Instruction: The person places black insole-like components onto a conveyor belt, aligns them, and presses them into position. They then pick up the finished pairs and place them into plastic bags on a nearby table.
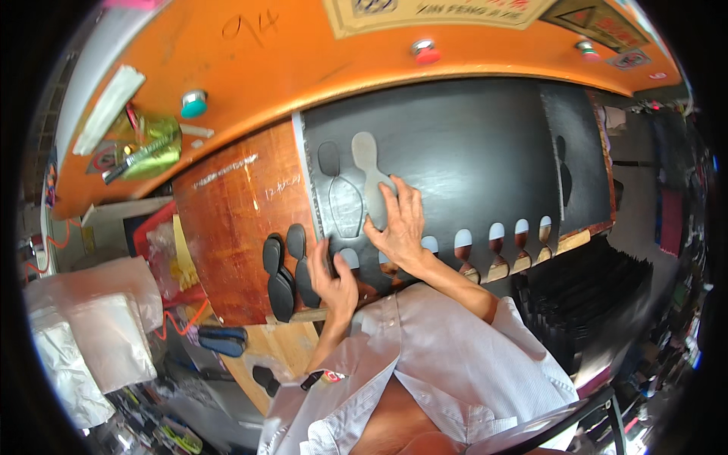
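Note:
My right hand [402, 227] grips the lower, wider part of a grey sole-shaped cutting die [366, 149], its fingers and thumb around the edges. The die rests on a large black sheet [470, 144]. Left of it, a sole outline [346, 206] shows in the sheet, with a dark rounded piece [328, 159] at its top. My left hand [336, 284] is at the sheet's near left corner, thumb and fingers apart; the gap between them looks dark. Beside it, several cut black soles [281, 288] lie piled on the brown board [235, 220].
An orange machine beam [303, 64] spans the back, carrying a green button [193, 104] and a red button [426, 51]. Sole-shaped cut-outs [497, 231] line the sheet's near edge. Black sheets [584, 296] are stacked at the right. Clear plastic bags [114, 326] lie at the left.

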`<state>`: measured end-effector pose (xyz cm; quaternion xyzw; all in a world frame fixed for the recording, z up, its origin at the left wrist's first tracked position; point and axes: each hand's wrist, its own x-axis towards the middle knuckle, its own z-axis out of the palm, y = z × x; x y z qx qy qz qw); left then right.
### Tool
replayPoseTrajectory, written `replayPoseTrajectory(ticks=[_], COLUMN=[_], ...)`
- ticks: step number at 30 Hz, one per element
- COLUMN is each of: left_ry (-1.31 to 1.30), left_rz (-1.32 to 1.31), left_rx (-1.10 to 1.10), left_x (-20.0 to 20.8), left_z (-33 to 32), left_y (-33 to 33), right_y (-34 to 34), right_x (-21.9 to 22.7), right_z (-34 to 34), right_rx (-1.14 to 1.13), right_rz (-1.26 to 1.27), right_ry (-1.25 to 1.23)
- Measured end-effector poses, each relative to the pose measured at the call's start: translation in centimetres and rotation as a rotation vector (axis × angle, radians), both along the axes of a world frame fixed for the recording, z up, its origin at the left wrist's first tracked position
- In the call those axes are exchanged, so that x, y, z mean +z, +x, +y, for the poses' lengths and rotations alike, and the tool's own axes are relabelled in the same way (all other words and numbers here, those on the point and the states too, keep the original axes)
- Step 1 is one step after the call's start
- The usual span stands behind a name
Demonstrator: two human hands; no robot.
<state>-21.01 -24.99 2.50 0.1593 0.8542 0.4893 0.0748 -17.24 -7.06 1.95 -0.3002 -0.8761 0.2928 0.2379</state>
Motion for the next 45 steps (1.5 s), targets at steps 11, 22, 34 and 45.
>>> replayPoseTrajectory(ticks=[11, 22, 34, 45], left_ry=[0.021, -0.083, -0.141, -0.03], left_rz=[0.442, 0.269, 0.328, 0.333], left_rx=[0.051, 0.004, 0.036, -0.018], left_x=[-5.9, -2.9, -1.3, -3.7], left_z=[-3.4, 2.0, 4.5, 3.4], left_y=[1.9, -4.8, -7.5, -8.2], right_y=[7.0, 15.7, 16.2, 16.0], right_x=[4.1, 13.8, 1.9, 0.3], right_z=[14.3, 29.2, 10.4, 9.1], right_rx=[-0.308, -0.451, -0.124, -0.193], right_rz=[0.633, 0.686, -0.007, -0.034], right_ry=[-0.276, -0.022, 0.37, 0.339])
